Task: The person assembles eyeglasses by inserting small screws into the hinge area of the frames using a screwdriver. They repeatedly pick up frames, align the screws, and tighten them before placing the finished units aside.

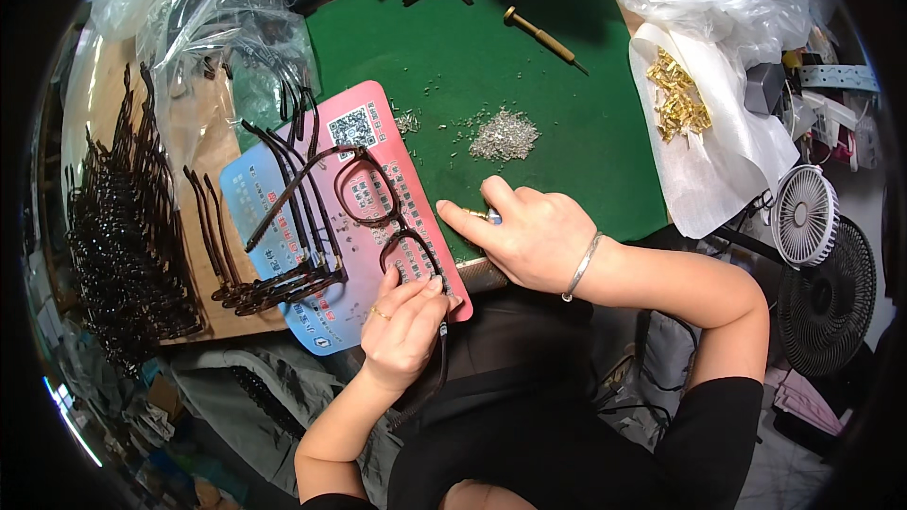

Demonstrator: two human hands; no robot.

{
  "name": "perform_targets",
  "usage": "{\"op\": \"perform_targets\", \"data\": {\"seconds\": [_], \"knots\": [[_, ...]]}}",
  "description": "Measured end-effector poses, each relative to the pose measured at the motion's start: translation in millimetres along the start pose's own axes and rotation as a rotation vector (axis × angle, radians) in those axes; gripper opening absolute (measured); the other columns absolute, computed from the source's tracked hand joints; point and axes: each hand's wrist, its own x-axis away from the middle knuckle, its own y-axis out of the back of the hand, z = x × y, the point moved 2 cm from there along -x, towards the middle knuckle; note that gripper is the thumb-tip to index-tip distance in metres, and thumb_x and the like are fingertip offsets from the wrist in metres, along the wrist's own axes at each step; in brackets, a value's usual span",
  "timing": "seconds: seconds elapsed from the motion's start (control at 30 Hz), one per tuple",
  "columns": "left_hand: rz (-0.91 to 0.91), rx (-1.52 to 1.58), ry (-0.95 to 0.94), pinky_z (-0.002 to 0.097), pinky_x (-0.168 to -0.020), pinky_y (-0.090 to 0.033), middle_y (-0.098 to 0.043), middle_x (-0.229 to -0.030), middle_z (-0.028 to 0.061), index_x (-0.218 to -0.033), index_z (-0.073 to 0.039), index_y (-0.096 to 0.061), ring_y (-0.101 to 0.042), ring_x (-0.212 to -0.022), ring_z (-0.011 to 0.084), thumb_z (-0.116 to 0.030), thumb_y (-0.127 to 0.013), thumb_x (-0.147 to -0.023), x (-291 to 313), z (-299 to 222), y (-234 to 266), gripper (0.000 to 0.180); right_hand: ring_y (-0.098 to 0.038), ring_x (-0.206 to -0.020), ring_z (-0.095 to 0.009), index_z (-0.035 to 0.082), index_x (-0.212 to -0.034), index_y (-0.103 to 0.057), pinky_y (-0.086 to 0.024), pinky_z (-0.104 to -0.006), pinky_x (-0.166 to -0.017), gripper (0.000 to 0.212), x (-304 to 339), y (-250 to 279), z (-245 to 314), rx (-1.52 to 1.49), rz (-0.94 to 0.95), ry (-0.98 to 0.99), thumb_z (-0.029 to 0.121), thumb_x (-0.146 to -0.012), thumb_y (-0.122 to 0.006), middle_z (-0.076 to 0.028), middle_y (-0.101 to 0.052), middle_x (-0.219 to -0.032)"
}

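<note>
My left hand [402,326] pinches a dark brown eyeglass frame [383,217] by its near rim, over a pink and blue printed card. One temple arm stretches to the far left; the other hangs down beside my fingers. My right hand [534,236] is curled around a small tool [492,216] with brass and silver parts, mostly hidden in the fist; its kind cannot be made out. The index finger points left, toward the glasses but apart from them. Just beyond this hand a heap of tiny silver screws [504,135] lies on the green mat [397,33].
Brown frames with temples [283,288] lie across the card [364,335]'s left side. A dense stack of frames [123,236] stands farther left. A brass screwdriver [545,41] rests at the far right of the mat, by gold-coloured parts [678,96] on white wrapping. Fans [805,215] stand at right.
</note>
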Motion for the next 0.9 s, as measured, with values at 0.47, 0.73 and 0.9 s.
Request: {"op": "perform_targets", "data": {"seconds": [0.47,0.73,0.9], "knots": [[0.065,0.1,-0.035,0.0383,-0.081,-0.052,-0.067,-0.086,0.0093,-0.08,-0.005,-0.065,-0.066,-0.084,0.0232,-0.004,-0.072,-0.069,-3,16,1,0.013,-0.055,-0.045,-0.017,0.021,-0.113,-0.057,-0.046,-0.0283,-0.042,0.042,23,3,11,-0.328,0.144,0.164,0.015,-0.072,-0.061,-0.008,-0.047,-0.08],[0.041,0.095,-0.01,0.0381,-0.083,-0.051,-0.067,-0.087,0.0081,-0.08,-0.005,-0.064,-0.066,-0.082,0.0228,-0.003,-0.074,-0.067,-1,15,0,0.016,-0.052,-0.043,-0.013,0.024,-0.115,-0.058,-0.045,-0.0245,-0.04,0.044,20,4,12,-0.268,0.151,0.161,0.017,-0.072,-0.061,-0.005,-0.046,-0.08],[0.04,0.098,-0.019,0.0382,-0.083,-0.051,-0.067,-0.087,0.0078,-0.08,-0.005,-0.064,-0.066,-0.082,0.0227,-0.003,-0.074,-0.067,-3,16,1,0.017,-0.054,-0.045,-0.014,0.023,-0.114,-0.058,-0.046,-0.0253,-0.04,0.044,21,4,13,-0.267,0.115,0.132,0.016,-0.072,-0.061,-0.005,-0.047,-0.078]]}}
